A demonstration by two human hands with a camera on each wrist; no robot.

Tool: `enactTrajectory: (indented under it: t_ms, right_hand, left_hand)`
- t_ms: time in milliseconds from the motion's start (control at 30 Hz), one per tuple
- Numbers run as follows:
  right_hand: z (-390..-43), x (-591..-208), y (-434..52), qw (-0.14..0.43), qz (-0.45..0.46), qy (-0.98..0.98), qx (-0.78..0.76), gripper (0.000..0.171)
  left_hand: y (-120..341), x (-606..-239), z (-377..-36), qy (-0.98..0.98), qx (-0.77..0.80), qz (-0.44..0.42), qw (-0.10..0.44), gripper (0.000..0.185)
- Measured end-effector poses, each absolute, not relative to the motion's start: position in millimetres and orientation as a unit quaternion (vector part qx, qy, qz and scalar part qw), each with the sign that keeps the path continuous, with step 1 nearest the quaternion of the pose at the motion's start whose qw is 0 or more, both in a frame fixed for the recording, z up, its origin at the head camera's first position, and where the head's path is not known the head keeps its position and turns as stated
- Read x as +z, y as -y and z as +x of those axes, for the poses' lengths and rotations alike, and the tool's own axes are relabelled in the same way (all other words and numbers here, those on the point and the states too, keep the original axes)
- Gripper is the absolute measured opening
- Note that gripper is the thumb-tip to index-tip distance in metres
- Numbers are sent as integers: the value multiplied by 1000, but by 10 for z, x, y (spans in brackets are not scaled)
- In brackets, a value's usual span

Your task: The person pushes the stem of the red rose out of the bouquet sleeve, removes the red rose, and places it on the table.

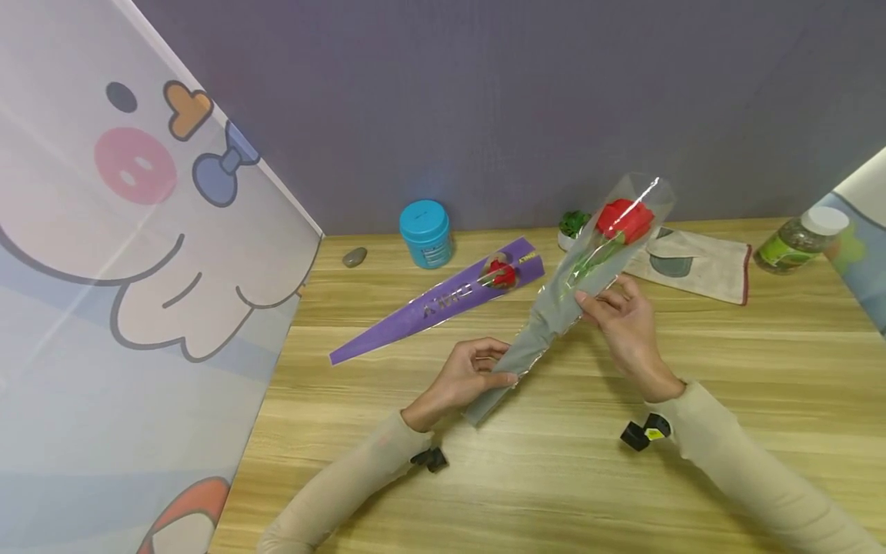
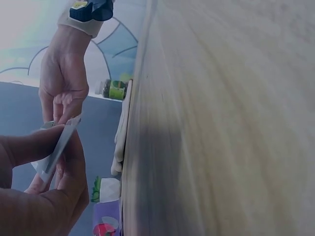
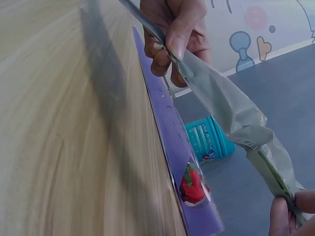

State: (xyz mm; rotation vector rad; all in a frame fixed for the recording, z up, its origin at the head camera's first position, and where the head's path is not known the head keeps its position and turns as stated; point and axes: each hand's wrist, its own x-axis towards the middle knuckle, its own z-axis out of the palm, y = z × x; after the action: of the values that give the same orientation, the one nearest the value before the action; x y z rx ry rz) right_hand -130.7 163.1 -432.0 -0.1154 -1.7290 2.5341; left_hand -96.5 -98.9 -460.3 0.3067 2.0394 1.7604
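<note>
Two hands are on one long flower — the clear-topped grey sleeve [image 1: 536,331] slants across the middle, held above the wooden table [image 1: 554,485], a red rose [image 1: 626,221] filling its wide upper end. Down at the narrow end, the left hand [image 1: 465,373] pinches the sleeve between thumb and curled fingers, a short tail of grey sticking out past the grip. Higher up, just below the bloom, the right hand [image 1: 630,331] has the sleeve's edge pinched between thumb and fingers too. Between the two grips the wrapping is creased and crumpled, and in the right wrist view a green stem shows through near the right fingers.

On the table to the left lies a second rose in a purple sleeve [image 1: 408,322], its red bloom toward the back, its pointed end toward the front left. Behind it stands a blue tub [image 1: 425,235] with its lid on, and farther left sits a grey stone [image 1: 355,257]. A small potted plant [image 1: 573,223] peeks out beside the clear wrap — and to the right, a pale cloth [image 1: 720,265] with a dark red edge lies flat near a white-lidded jar [image 1: 789,245], which leans.
</note>
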Motion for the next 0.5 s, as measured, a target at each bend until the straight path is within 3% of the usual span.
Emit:
enactTrajectory:
  t_ms: [500]
  right_hand:
    - [-1252,-4368,-1587,15,-24,595,804,38]
  left_hand:
    - [965,-4611,-967,-720,644,113,232,37]
